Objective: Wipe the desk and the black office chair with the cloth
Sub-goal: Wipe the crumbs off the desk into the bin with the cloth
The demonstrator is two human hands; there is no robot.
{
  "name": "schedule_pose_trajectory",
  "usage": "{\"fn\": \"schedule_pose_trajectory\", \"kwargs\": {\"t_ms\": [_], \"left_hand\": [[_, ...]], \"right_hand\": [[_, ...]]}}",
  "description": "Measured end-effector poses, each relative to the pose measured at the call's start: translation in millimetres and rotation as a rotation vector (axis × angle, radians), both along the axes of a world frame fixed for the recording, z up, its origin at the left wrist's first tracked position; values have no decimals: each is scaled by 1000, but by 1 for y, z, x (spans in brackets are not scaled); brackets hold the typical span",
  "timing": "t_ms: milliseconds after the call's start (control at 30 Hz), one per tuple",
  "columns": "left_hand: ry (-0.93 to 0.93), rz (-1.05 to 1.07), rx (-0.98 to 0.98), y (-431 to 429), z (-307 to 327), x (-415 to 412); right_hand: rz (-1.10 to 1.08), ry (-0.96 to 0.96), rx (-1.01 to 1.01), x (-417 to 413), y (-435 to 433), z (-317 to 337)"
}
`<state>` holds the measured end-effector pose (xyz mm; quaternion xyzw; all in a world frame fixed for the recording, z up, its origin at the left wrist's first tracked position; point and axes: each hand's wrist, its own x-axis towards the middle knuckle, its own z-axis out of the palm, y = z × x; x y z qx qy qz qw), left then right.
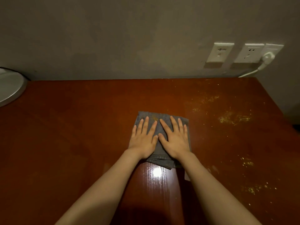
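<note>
Our left hand point(142, 140) and right hand point(176, 140) press flat, fingers straight, grasping nothing, on the cloth point(162, 157); yellow crumbs point(233, 118) dot the desk point(73, 135) rightward, a metal lid point(9, 88) sits far left.

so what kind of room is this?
Likely a home or dorm room: a reddish wooden desk pushed against a stained bare wall, with wall sockets, one with a white plug.

Grey cloth point(162, 137), reddish-brown desk point(81, 135) speckled with yellow crumbs point(233, 118)
</note>
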<state>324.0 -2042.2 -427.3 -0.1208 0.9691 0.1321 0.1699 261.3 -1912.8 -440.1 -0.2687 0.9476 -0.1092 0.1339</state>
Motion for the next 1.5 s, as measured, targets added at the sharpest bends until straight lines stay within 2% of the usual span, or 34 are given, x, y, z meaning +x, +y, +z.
{"fn": "schedule_pose_trajectory", "kwargs": {"t_ms": [200, 567, 1500], "left_hand": [[-25, -12, 13, 4, 0, 7], [-46, -28, 20, 30, 1, 69], [-97, 37, 38, 139, 4, 229]], "right_hand": [[-9, -27, -4, 9, 3, 3], [-7, -65, 31, 72, 29, 5], [187, -191, 125, 211, 139, 19]]}}
